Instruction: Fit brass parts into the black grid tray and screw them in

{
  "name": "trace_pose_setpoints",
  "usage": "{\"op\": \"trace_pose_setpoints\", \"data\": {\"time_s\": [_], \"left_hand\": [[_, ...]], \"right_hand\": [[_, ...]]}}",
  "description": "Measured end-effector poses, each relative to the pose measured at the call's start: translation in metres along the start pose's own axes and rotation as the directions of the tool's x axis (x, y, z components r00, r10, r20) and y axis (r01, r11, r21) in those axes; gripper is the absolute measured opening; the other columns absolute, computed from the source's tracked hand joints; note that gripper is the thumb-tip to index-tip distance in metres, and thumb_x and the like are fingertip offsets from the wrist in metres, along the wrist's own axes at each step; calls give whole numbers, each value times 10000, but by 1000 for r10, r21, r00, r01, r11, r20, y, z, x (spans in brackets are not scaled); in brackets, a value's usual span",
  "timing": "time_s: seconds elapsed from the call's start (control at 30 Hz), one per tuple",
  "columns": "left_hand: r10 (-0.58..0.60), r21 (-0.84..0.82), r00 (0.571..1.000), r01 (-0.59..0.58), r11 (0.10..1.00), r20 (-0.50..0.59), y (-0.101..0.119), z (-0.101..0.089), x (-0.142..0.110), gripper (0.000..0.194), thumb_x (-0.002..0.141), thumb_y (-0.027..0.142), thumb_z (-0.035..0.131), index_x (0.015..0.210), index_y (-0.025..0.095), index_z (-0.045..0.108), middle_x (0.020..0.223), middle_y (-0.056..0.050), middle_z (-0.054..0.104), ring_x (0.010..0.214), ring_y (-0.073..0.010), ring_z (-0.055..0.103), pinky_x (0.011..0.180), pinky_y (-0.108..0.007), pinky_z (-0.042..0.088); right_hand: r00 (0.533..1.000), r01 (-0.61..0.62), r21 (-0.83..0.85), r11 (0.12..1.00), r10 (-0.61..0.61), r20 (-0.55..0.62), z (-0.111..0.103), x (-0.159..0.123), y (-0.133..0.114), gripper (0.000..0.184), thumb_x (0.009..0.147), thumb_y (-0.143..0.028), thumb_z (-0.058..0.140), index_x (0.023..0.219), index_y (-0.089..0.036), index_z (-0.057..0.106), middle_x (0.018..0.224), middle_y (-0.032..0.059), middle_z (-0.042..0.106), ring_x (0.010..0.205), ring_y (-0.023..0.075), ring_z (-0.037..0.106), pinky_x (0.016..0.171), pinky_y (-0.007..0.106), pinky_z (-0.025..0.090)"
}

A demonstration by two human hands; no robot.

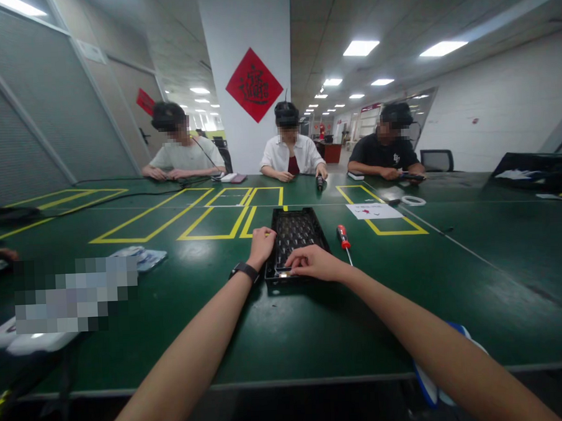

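Black tray (295, 227): on the green surface (315, 345), in front of the wearer, long sides running near to far, rows of small dark shapes inside
Left hand (263, 243): at the tray's left rim, fingers curled inward; cannot tell whether its grip has hold of the rim
Right hand (314, 263): over the near end, thumb and fingertips drawn close together beside a small bright piece (284, 275); cannot tell whether its grip has hold of it
Red-handled screwdriver (342, 236): right of the tray, shaft pointing near
Printed sheet (374, 211): farther right, overlapping yellow tape lines (403, 231)
Far side: three people (291, 151) seated
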State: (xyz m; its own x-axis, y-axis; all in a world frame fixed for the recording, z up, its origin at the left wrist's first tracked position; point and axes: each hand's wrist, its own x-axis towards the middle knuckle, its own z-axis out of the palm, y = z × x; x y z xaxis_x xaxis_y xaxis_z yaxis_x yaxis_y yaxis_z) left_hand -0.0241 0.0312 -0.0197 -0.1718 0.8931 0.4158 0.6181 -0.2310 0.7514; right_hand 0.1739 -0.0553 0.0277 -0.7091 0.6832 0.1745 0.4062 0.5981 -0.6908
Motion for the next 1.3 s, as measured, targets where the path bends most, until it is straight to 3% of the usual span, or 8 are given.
{"op": "trace_pose_setpoints", "data": {"time_s": [0.3, 0.67, 0.93, 1.3], "left_hand": [[-60, -20, 998, 59, 998, -27, -4, 2, 1, 142, 737, 208, 454, 792, 153, 572, 892, -72, 602, 900, -185, 536, 829, -313, 415], [-9, 21, 1000, 9, 1000, 12, -8, 3, 3, 198, 766, 228, 439, 758, 146, 619, 882, -80, 631, 913, -188, 543, 837, -312, 404], [-37, 6, 999, 37, 999, 1, -8, 2, 1, 209, 778, 225, 421, 795, 142, 612, 863, -71, 636, 862, -177, 553, 804, -302, 412], [-80, -38, 997, 80, 996, -3, -1, -1, -4, 185, 748, 236, 445, 777, 155, 609, 853, -80, 645, 846, -192, 568, 781, -302, 422]], "right_hand": [[999, 2, 49, 999, 0, -36, 1, 1, -4, 309, 699, -299, 672, 944, -112, 655, 733, 41, 663, 576, 77, 512, 552, 192, 386], [996, 28, 47, 999, -24, -84, 3, 1, -1, 310, 687, -309, 680, 927, -115, 658, 764, 49, 676, 573, 73, 514, 554, 195, 396], [999, 22, 14, 1000, -21, -45, 4, -1, -7, 266, 709, -304, 659, 894, -113, 674, 738, 47, 672, 627, 101, 574, 584, 207, 422], [999, 2, 35, 999, 0, -46, 4, 0, -2, 284, 690, -308, 667, 895, -112, 660, 716, 35, 655, 606, 88, 548, 566, 199, 418]]}}
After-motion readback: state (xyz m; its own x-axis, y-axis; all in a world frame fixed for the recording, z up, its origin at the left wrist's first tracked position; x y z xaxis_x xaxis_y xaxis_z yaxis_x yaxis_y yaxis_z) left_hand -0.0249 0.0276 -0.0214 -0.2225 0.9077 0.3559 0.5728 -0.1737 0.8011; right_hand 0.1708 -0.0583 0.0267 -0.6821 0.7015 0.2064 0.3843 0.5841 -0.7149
